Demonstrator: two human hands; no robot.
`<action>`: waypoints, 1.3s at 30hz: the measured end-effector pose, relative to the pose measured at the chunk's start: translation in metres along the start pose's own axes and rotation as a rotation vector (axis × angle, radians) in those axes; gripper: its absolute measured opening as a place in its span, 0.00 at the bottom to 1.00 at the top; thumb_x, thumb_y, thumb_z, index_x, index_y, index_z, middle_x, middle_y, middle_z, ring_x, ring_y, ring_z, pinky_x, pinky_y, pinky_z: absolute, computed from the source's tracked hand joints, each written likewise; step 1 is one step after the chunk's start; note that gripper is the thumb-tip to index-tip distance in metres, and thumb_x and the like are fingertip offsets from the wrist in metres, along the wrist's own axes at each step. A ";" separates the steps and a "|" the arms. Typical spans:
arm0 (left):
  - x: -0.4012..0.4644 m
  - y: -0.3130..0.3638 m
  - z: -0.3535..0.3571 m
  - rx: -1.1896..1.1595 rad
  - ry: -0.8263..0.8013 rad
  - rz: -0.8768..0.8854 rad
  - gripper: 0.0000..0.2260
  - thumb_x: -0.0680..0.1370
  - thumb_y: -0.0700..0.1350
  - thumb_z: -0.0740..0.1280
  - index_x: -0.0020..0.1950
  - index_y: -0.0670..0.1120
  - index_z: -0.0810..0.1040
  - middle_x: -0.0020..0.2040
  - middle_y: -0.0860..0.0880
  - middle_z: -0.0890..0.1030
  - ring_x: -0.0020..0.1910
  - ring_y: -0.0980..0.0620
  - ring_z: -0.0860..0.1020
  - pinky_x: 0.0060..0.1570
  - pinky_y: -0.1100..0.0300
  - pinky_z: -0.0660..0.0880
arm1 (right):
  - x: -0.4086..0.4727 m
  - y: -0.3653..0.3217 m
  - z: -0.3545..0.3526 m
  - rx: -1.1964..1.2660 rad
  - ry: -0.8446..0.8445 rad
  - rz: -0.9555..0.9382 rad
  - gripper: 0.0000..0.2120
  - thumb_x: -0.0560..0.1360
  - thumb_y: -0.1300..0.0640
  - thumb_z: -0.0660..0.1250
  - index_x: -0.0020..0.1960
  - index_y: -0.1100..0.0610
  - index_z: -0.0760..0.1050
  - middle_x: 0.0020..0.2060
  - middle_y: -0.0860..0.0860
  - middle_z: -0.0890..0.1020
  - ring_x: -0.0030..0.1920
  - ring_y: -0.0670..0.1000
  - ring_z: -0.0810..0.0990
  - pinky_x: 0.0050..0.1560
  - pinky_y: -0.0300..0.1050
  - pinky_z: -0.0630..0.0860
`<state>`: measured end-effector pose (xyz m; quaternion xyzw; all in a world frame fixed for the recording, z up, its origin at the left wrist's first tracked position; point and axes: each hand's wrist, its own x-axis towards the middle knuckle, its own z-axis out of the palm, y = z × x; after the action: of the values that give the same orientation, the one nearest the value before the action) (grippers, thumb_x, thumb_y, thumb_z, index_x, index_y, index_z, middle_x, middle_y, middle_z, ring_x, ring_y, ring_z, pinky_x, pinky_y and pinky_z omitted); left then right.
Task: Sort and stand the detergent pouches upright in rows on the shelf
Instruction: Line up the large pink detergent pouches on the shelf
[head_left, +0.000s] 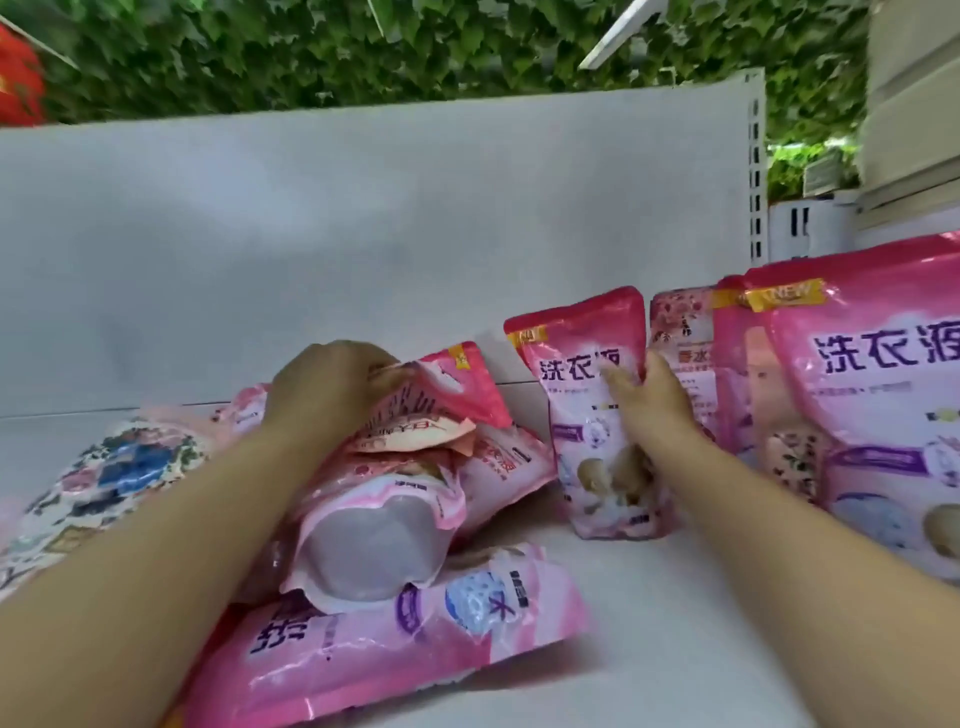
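Note:
A jumbled heap of pink detergent pouches (395, 525) lies on the white shelf (675, 613) at centre left. My left hand (332, 389) grips the top edge of a pouch on the heap, whose grey base (369, 551) faces me. A small pink pouch (587, 415) stands upright at centre. My right hand (649, 410) rests against its right side and front with fingers fairly straight. To the right stand two large pink pouches (872, 415), upright in a row, with another small pouch (680, 332) behind.
A flat pink pouch (395, 644) lies at the front of the heap. A floral-printed pouch (104, 483) lies at far left. The white back panel (363, 234) closes the shelf behind, with a slotted upright (756, 176) at its right end.

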<state>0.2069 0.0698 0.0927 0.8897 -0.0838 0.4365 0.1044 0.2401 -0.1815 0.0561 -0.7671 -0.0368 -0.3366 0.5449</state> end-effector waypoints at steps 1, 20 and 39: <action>0.001 0.000 -0.001 0.001 0.002 0.014 0.18 0.75 0.59 0.61 0.44 0.46 0.82 0.43 0.44 0.82 0.43 0.43 0.76 0.40 0.56 0.70 | 0.002 0.000 -0.001 -0.054 -0.068 0.109 0.28 0.76 0.44 0.61 0.70 0.56 0.60 0.65 0.57 0.71 0.63 0.58 0.70 0.58 0.50 0.69; -0.014 0.000 0.009 -0.012 0.094 0.032 0.15 0.75 0.56 0.63 0.48 0.47 0.83 0.44 0.41 0.83 0.46 0.40 0.76 0.42 0.54 0.70 | 0.005 0.048 0.034 0.297 -0.100 0.287 0.20 0.74 0.52 0.67 0.63 0.56 0.68 0.58 0.52 0.78 0.59 0.57 0.76 0.62 0.54 0.71; 0.015 -0.002 -0.023 -0.158 -0.052 -0.188 0.21 0.78 0.58 0.57 0.61 0.45 0.76 0.58 0.45 0.78 0.57 0.45 0.73 0.53 0.57 0.67 | -0.031 -0.004 0.035 -0.358 -0.054 -0.345 0.21 0.76 0.45 0.60 0.64 0.57 0.72 0.62 0.54 0.72 0.63 0.53 0.68 0.60 0.44 0.64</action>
<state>0.1992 0.0769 0.1186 0.8937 -0.0369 0.3934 0.2125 0.2309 -0.1405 0.0356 -0.8424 -0.1217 -0.4052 0.3336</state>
